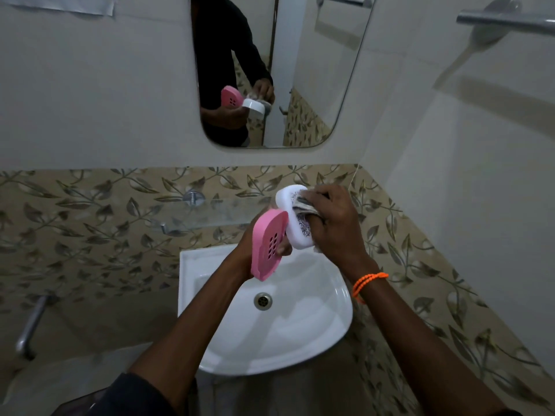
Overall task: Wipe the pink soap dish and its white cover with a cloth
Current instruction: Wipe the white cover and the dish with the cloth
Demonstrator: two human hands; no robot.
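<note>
Soap dish parts hang over the basin [192,298] so drips fall clear. Your left hand [250,244] grips the pink soap dish [267,244] on edge beside the white cover [289,211]; your right hand [336,226] closes round the cloth [303,207], pressing it onto the cover.

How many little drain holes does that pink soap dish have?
6 show on the pink soap dish, two columns of three in the middle of its face, above the sink. The left hand holds the dish; its fingers could hide more.
</note>
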